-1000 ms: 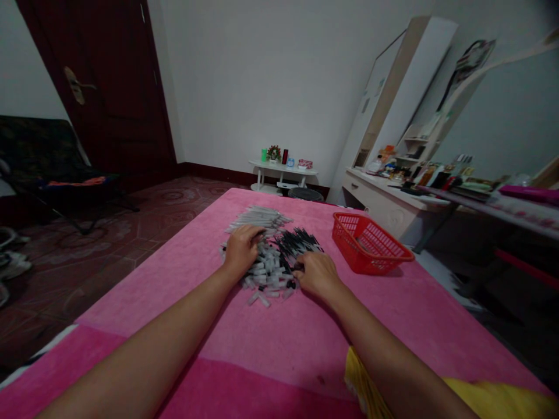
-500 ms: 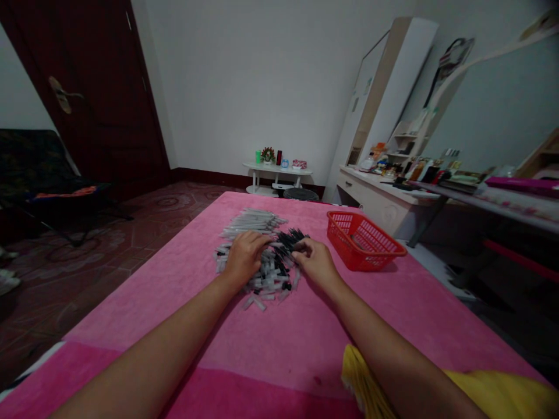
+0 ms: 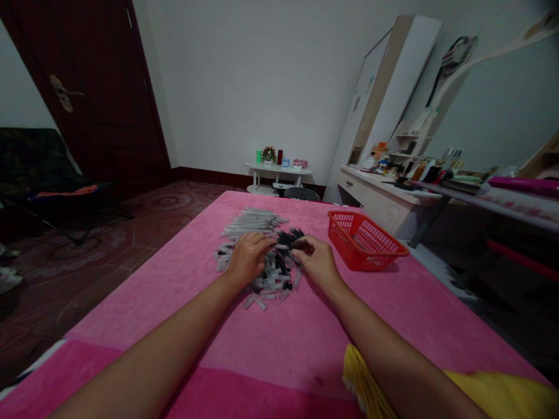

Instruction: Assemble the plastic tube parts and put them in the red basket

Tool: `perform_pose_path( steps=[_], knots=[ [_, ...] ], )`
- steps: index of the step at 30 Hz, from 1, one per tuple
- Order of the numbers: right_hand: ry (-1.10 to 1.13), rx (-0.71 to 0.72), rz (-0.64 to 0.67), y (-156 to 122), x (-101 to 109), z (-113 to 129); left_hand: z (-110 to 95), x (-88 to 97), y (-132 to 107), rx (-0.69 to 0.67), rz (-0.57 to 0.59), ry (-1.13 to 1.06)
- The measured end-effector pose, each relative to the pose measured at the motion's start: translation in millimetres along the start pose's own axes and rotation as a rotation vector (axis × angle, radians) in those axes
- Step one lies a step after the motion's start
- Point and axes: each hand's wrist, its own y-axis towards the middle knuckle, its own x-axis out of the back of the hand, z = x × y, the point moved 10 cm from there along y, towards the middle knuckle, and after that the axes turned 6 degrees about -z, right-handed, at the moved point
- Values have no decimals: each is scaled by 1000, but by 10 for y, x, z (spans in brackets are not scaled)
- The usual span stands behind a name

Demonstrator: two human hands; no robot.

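Observation:
A heap of small grey and black pen-like parts (image 3: 273, 273) lies in the middle of a pink cloth-covered table (image 3: 271, 337). Behind it sits a neat bundle of grey tubes (image 3: 253, 221) and a clump of black pieces (image 3: 289, 236). My left hand (image 3: 248, 256) rests on the heap with fingers curled down into the parts. My right hand (image 3: 315, 259) is beside it, fingers pinched together over the black pieces; what they hold is too small to make out. The two hands nearly meet above the heap.
A red plastic basket (image 3: 364, 241) stands on the table to the right of my hands. Yellow fabric (image 3: 502, 393) lies at the near right corner. Beyond the table are a small white side table (image 3: 279, 171), a cluttered dresser (image 3: 388, 192), and a dark door (image 3: 87, 93).
My right hand moved up from the near side of the heap toward the black pieces and closed into a pinch. My left hand shifted slightly right. The view swung a little.

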Motion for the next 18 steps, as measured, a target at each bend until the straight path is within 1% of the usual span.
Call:
perform_pose_path(
  steps=[3, 7, 11, 14, 18],
  knots=[
    [-8, 17, 8, -14, -10, 26, -25, 5, 2, -15, 3, -2],
    [-72, 65, 10, -34, -7, 70, -71, 3, 3, -39, 13, 0],
    [-123, 124, 2, -39, 5, 109, -87, -6, 2, -41, 10, -49],
    [-131, 125, -3, -36, 8, 111, -105, 12, 3, -53, -12, -88],
    [-149, 103, 9, -49, -10, 130, -146, 35, 4, -86, -22, -83]
  ],
)
